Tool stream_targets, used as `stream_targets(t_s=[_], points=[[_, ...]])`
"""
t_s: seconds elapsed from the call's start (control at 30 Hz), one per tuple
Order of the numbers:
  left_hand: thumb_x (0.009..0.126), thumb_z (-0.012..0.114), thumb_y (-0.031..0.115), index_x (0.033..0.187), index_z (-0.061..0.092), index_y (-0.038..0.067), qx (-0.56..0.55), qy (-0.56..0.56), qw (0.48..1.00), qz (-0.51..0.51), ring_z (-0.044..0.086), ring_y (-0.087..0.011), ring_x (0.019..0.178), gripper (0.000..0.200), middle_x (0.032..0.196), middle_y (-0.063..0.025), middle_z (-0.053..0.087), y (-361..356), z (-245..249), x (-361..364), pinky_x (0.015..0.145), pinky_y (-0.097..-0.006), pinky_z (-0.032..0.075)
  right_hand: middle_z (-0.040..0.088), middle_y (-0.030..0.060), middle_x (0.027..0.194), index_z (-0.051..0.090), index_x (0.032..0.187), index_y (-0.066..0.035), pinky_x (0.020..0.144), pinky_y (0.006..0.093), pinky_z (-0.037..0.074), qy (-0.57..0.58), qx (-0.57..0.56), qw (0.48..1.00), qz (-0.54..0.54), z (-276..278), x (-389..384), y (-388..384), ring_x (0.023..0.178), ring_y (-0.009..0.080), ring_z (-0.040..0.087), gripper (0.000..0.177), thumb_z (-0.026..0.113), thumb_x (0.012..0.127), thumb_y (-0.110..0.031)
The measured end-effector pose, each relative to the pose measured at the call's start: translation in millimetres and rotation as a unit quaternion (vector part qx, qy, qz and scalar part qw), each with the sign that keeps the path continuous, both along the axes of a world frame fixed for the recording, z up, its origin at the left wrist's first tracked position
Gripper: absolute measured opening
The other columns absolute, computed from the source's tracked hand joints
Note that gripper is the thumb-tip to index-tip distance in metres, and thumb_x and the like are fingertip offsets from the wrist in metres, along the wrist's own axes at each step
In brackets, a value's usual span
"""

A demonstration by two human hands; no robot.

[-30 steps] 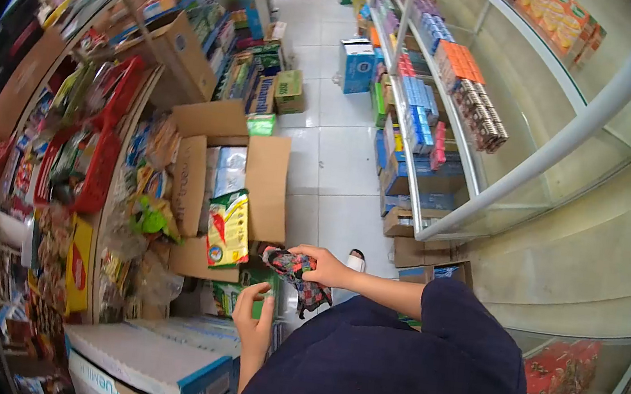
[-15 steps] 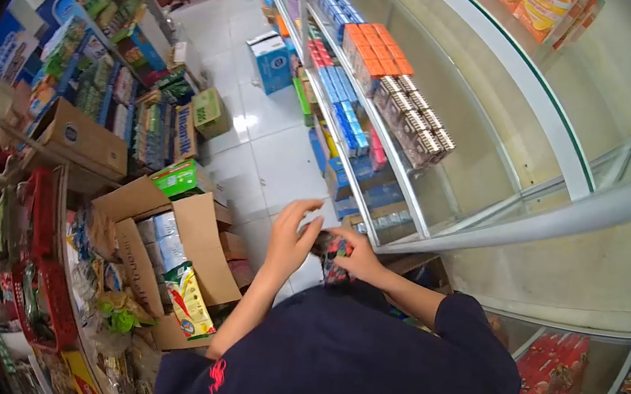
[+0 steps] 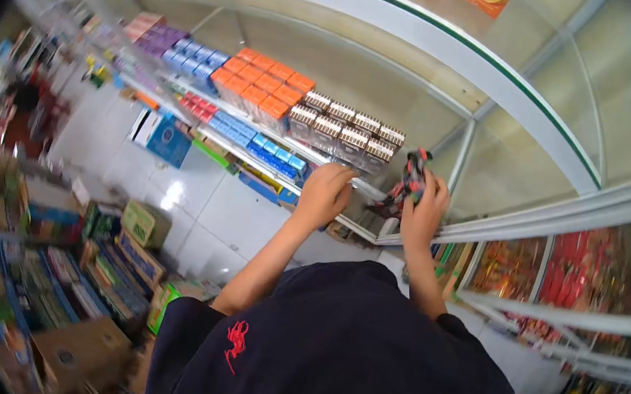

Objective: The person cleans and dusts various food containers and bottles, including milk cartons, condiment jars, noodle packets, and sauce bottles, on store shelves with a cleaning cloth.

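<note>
My right hand (image 3: 424,210) is raised in front of a glass shelf unit and grips a crumpled red, black and checked cloth (image 3: 411,179). My left hand (image 3: 325,192) rests on the white front edge of the shelf (image 3: 275,143), just below a row of brown-and-white striped cartons (image 3: 346,136), with its fingers curled over the edge. Orange cartons (image 3: 262,88) stand left of the striped ones. My dark shirt with a small red emblem fills the bottom of the view.
Blue packs (image 3: 259,143) line a lower shelf. A blue-and-white box (image 3: 159,137) stands on the white tile floor. Cardboard boxes (image 3: 143,221) and stocked racks run along the left. Red packets (image 3: 574,272) fill a glass case at right. A person sits far left.
My view has swung from the opened carton and floor up to the glass shelves. Both hands have risen; the right one carried the cloth up, the left one reached the shelf edge.
</note>
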State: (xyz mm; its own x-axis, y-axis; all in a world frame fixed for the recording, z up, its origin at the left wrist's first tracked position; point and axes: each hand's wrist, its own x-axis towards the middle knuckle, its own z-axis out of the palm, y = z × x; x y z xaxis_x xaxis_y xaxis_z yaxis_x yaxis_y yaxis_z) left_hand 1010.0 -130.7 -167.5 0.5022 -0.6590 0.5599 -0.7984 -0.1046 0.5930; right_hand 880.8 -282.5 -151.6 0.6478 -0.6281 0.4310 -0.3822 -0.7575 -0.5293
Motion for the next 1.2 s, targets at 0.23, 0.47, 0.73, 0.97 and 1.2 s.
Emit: stream_targets(t_s=[0.23, 0.47, 0.73, 0.97, 1.2], points=[[0.074, 0.052, 0.005, 0.117, 0.048, 0.004, 0.098, -0.072, 0.974, -0.191, 0.045, -0.0302, 0.113, 0.044, 0.119, -0.014, 0.05, 9.8, -65.3, 58.6, 0.096, -0.0411, 0.033, 0.039, 0.0188, 0.118, 0.042, 0.12, 0.001, 0.092, 0.0422, 0.032, 0.061, -0.057, 0.978, -0.193, -51.8, 54.5, 4.6, 0.111, 0.0351, 0.036, 0.049, 0.056, 0.073, -0.005], [0.072, 0.051, 0.004, 0.118, 0.047, 0.005, 0.098, -0.095, 0.958, -0.252, 0.041, -0.0239, 0.118, 0.046, 0.125, -0.0097, 0.046, 9.8, -75.9, 71.8, 0.099, -0.0409, 0.029, 0.048, 0.014, 0.112, 0.052, 0.115, -0.01, 0.088, 0.0377, 0.036, 0.06, -0.094, 0.965, -0.238, -52.8, 93.2, -58.1, 0.102, 0.0325, 0.043, 0.047, 0.062, 0.069, -0.009], [0.072, 0.051, 0.001, 0.114, 0.05, 0.006, 0.078, -0.077, 0.96, -0.257, 0.045, -0.0235, 0.114, 0.043, 0.122, -0.0094, 0.049, 6.8, -80.7, 77.6, 0.096, -0.041, 0.032, 0.055, 0.0129, 0.105, 0.057, 0.11, -0.009, 0.086, 0.0383, 0.038, -0.039, -0.076, 0.981, -0.174, -63.0, 69.4, -50.2, 0.097, 0.0328, 0.049, 0.046, 0.059, 0.066, 0.0], [0.068, 0.054, 0.003, 0.109, 0.054, 0.006, 0.067, -0.013, 0.966, -0.25, 0.047, -0.0241, 0.112, 0.041, 0.12, -0.009, 0.051, 9.1, -72.0, 74.8, 0.096, -0.0395, 0.033, 0.056, 0.0175, 0.091, 0.059, 0.094, -0.006, 0.074, 0.0343, 0.045, 0.002, 0.324, 0.946, -0.006, -83.1, 196.7, -181.6, 0.083, 0.0295, 0.055, 0.029, 0.058, 0.065, -0.005], [0.066, 0.062, 0.013, 0.106, 0.055, 0.008, 0.044, 0.094, 0.979, -0.176, 0.049, -0.0288, 0.105, 0.042, 0.109, -0.0109, 0.054, 16.0, -13.2, 89.2, 0.091, -0.0443, 0.036, 0.056, 0.0166, 0.09, 0.059, 0.093, -0.006, 0.073, 0.0337, 0.045, 0.086, 0.272, 0.947, 0.146, -55.9, 239.1, -194.1, 0.082, 0.0285, 0.055, 0.029, 0.059, 0.064, -0.005]])
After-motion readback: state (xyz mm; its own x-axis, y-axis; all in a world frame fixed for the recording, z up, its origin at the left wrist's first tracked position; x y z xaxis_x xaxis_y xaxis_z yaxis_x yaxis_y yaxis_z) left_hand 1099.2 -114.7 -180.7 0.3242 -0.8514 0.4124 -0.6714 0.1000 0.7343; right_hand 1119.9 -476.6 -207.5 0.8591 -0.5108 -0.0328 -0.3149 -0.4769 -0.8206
